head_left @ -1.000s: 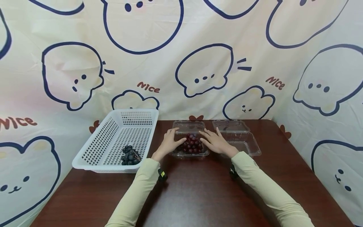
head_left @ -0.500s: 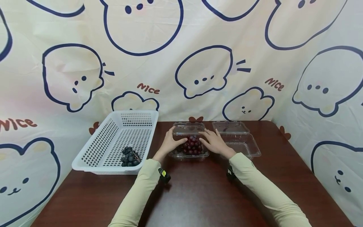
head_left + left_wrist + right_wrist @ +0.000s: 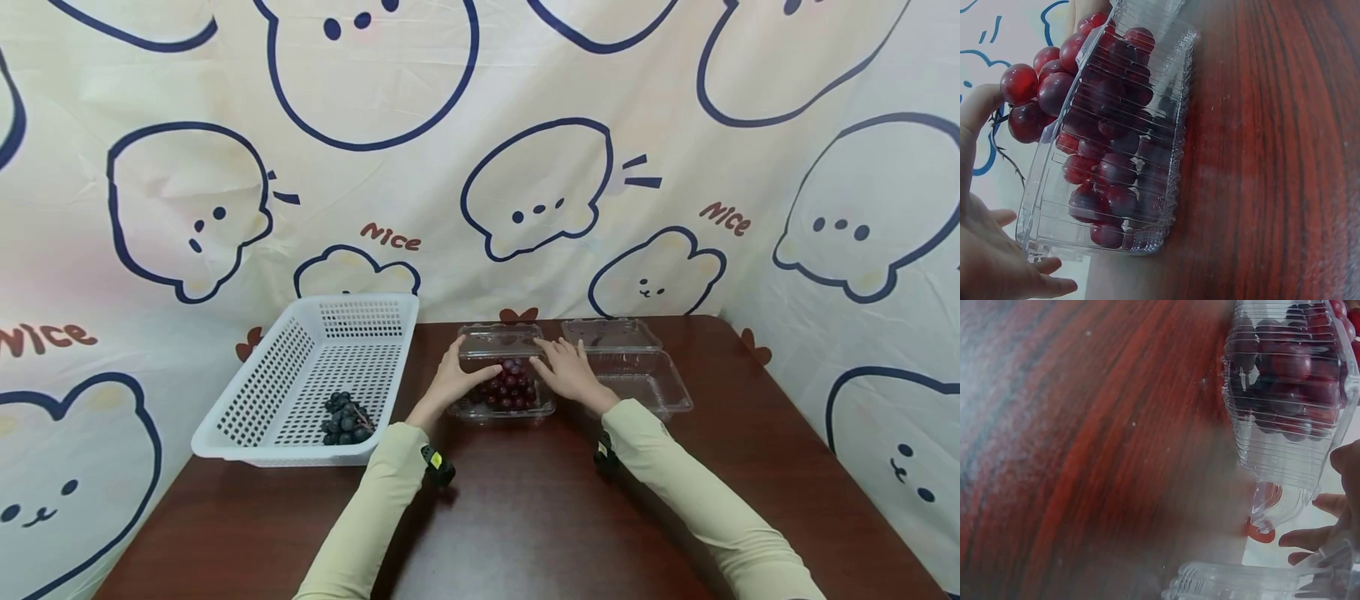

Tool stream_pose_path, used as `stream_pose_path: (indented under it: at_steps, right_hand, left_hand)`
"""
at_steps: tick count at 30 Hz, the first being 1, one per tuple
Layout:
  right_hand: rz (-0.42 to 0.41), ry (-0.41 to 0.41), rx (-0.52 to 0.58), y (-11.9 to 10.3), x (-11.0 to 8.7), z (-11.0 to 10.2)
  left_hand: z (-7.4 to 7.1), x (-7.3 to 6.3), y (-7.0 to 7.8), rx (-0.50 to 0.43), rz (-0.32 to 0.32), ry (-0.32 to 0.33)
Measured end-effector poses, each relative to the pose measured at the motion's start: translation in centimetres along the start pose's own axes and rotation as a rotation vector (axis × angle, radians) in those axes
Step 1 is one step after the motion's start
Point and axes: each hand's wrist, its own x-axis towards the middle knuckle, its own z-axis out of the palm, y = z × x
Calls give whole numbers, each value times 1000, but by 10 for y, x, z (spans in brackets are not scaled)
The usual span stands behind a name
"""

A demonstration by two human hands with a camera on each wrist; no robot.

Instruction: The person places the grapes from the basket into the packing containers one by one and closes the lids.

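Note:
A bunch of red grapes (image 3: 510,390) fills the open clear plastic clamshell box (image 3: 501,413), heaped above its rim in the left wrist view. My left hand (image 3: 450,379) is spread along the left side of this box. Its thumb (image 3: 982,103) reaches over to the grapes, while the other fingers extend near the box's end. On the opposite side, my right hand (image 3: 570,371) hovers with loosely extended fingers (image 3: 1310,537) beside the box. A thin bare stem (image 3: 1005,153) hangs out past the rim.
A second clear clamshell box (image 3: 651,382) stands with its lid raised just right of my right hand. At left, a white perforated basket (image 3: 318,350) contains a bunch of black grapes (image 3: 345,421). A patterned cloth (image 3: 420,183) hangs behind the brown table (image 3: 517,517).
My right hand shifts slightly as its fingers draw in near the box's right side. My left thumb moves a little further over the grapes. Basket and boxes stay put.

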Motion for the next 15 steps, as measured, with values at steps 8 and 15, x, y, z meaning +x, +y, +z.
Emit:
stream_pose_path:
  at_steps: [8,15]
  right_hand:
    - [24,-12,10,2,3,-1]
    - [45,-18,13,1,5,-2]
  left_hand:
    - [0,0,-2,-17,-4,-9]
    - [-2,4,-2,-102,-18,-20]
